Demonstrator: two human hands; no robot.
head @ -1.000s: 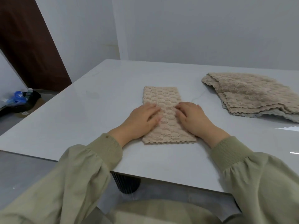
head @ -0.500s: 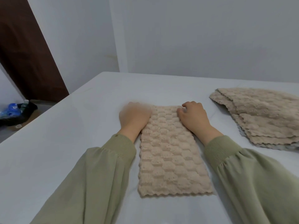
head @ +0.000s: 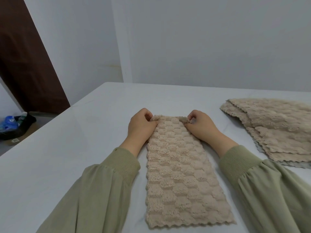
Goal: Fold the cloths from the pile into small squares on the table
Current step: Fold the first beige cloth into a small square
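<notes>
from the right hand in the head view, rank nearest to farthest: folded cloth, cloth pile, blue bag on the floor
1. folded cloth: the right hand pinches its far right corner.
2. cloth pile: on the table, to the right.
3. blue bag: far left, off the table.

Pale grey table (head: 67,148) recorded. One folded beige cloth (head: 181,182) is laid lengthwise on it, centrally. A pile of cloths (head: 277,128) is stacked apart, at right.
</notes>
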